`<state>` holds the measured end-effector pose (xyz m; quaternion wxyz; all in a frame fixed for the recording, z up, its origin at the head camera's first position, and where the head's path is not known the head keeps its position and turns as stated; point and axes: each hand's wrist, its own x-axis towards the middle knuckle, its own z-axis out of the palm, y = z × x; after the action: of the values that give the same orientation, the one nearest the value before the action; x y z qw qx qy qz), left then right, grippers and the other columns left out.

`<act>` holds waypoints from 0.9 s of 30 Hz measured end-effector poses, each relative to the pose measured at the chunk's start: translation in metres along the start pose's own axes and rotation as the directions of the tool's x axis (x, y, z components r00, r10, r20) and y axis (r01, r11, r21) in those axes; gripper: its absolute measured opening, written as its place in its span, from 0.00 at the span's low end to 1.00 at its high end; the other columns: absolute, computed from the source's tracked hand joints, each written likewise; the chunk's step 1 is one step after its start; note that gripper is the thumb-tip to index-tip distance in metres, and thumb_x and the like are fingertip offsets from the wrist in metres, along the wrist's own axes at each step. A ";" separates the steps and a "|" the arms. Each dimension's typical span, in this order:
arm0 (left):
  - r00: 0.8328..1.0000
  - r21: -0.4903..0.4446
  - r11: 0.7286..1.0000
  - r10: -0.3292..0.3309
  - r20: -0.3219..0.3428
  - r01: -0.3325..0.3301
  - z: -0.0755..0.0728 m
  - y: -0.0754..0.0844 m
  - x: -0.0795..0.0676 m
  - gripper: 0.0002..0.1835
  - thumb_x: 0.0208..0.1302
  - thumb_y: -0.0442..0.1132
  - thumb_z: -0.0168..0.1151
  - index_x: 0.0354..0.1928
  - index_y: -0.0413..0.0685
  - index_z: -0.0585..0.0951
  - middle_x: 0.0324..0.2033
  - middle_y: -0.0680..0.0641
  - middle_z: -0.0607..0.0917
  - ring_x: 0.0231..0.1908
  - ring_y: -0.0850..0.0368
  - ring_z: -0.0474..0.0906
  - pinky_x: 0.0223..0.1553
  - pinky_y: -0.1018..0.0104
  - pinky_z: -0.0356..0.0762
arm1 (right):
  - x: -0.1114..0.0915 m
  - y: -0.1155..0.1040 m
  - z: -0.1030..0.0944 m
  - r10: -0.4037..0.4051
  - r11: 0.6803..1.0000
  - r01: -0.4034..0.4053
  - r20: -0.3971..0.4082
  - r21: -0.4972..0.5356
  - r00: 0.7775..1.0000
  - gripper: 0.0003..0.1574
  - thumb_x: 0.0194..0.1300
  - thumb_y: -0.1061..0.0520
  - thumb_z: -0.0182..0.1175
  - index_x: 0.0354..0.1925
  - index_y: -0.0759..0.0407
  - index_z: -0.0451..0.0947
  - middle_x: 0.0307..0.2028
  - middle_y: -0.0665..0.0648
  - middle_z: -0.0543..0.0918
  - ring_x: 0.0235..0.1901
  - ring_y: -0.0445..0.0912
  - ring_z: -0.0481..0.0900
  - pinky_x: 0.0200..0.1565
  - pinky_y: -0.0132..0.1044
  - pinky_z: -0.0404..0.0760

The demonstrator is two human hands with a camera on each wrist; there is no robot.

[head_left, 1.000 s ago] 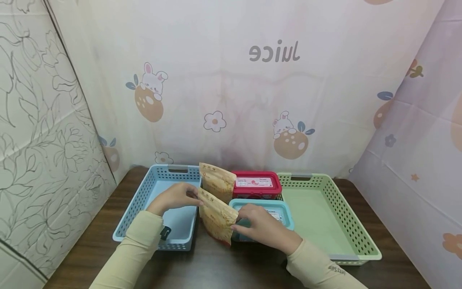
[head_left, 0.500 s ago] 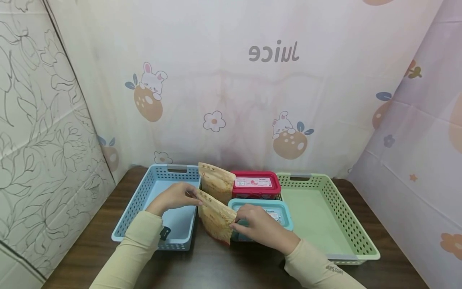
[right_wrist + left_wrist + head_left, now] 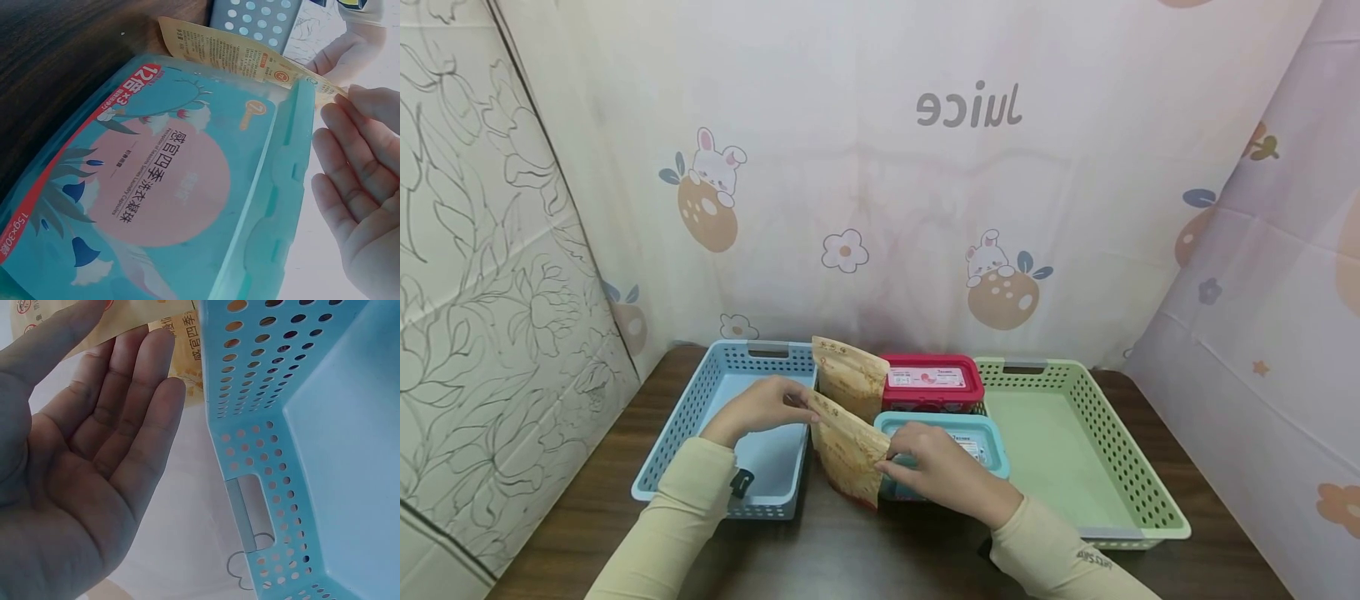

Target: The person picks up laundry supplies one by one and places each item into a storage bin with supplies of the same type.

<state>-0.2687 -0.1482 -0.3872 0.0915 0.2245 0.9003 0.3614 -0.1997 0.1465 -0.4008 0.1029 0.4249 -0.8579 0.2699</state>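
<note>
A tan stand-up pouch (image 3: 844, 460) stands upright, a little askew, on the table between two baskets. My left hand (image 3: 760, 410) pinches its top left corner, thumb in front. At the top right corner my right hand (image 3: 946, 471) grips the pouch between thumb and fingers; the right wrist view shows the printed back of the pouch (image 3: 231, 55). Directly behind stands a second, similar pouch (image 3: 850, 377). Beside the front pouch is a turquoise laundry capsule box (image 3: 162, 169), partly hidden by my right hand in the head view. A red lidded box (image 3: 932, 379) sits behind it.
A blue perforated basket (image 3: 651, 467) is on the left, under my left forearm. On the right lies a green perforated basket (image 3: 1138, 467). The dark wooden table (image 3: 835, 554) shows in front. A patterned curtain (image 3: 880, 192) hangs close behind.
</note>
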 end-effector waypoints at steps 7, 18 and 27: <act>1.000 -0.010 1.000 -0.016 -0.005 0.016 -0.002 0.000 0.000 0.08 0.63 0.46 0.71 0.33 0.52 0.86 0.29 0.55 0.84 0.31 0.57 0.76 0.34 0.61 0.77 | 0.001 -0.001 -0.001 -0.025 1.000 0.025 -0.027 0.005 0.999 0.09 0.64 0.57 0.71 0.27 0.51 0.83 0.24 0.41 0.77 0.29 0.41 0.78 0.32 0.29 0.78; 1.000 -0.012 1.000 0.014 -0.025 -0.014 -0.008 0.003 -0.004 0.07 0.65 0.48 0.69 0.36 0.54 0.87 0.35 0.56 0.85 0.38 0.58 0.80 0.40 0.58 0.80 | 0.003 -0.004 -0.005 -0.043 0.999 0.044 -0.060 0.013 0.997 0.08 0.64 0.56 0.70 0.28 0.50 0.82 0.25 0.40 0.77 0.30 0.39 0.78 0.32 0.30 0.79; 0.999 -0.106 0.994 0.008 -0.043 -0.012 -0.011 0.006 -0.007 0.09 0.66 0.47 0.68 0.41 0.52 0.88 0.42 0.52 0.87 0.46 0.54 0.81 0.46 0.53 0.81 | 0.004 -0.007 -0.010 -0.090 0.996 0.092 -0.129 0.009 0.988 0.09 0.66 0.57 0.69 0.29 0.50 0.80 0.26 0.41 0.78 0.30 0.41 0.77 0.32 0.33 0.80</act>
<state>-0.2635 -0.1543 -0.3753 0.0825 0.2161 0.8806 0.4137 -0.1973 0.1456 -0.3876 0.1669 0.4461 -0.8273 0.2980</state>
